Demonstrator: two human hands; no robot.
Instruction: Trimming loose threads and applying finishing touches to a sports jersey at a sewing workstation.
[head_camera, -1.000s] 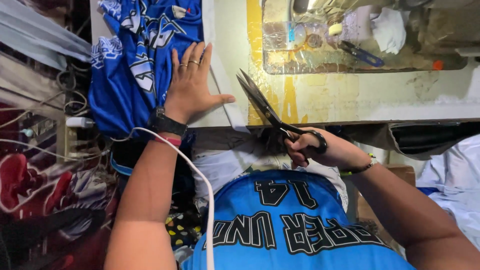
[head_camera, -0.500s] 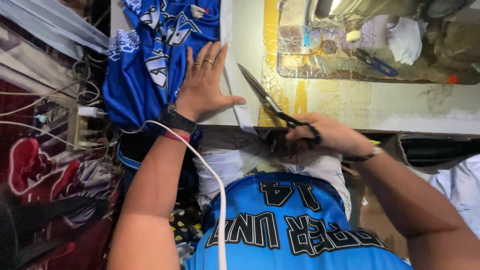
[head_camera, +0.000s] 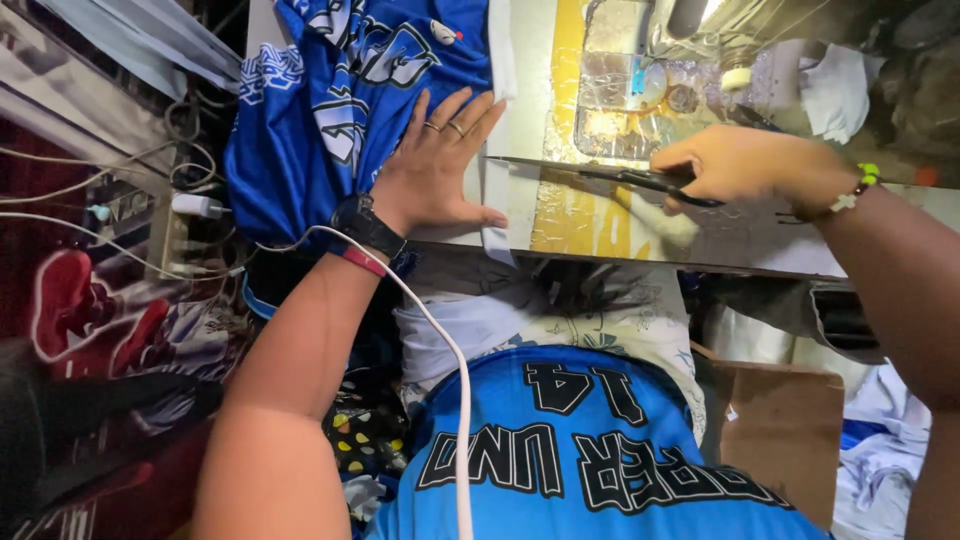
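- The left hand (head_camera: 432, 172) lies open and flat, fingers spread, pressing on the blue printed fabric (head_camera: 330, 110) at its right edge; two rings show on the fingers and a black watch (head_camera: 366, 226) sits on the wrist.
- The blue printed fabric is spread over the left part of the counter (head_camera: 760, 240), with one end hanging over the near edge.
- A narrow white strip (head_camera: 497, 150) of material runs along the fabric's right edge, just beside the left thumb.
- The right hand (head_camera: 745, 165) is closed around the handles of a pair of scissors (head_camera: 590, 172); a beaded bracelet (head_camera: 852, 190) is on that wrist.
- The scissors lie low over the counter, blades pointing left toward the left hand, their tip just beside the white strip.
- Whether the blades are parted cannot be told.
- A white cable (head_camera: 440, 340) crosses the left forearm and runs down over a light blue jersey (head_camera: 560, 450) at the bottom of the view.
- A clear plastic tray (head_camera: 630, 90) holding small items sits at the far side of the counter.
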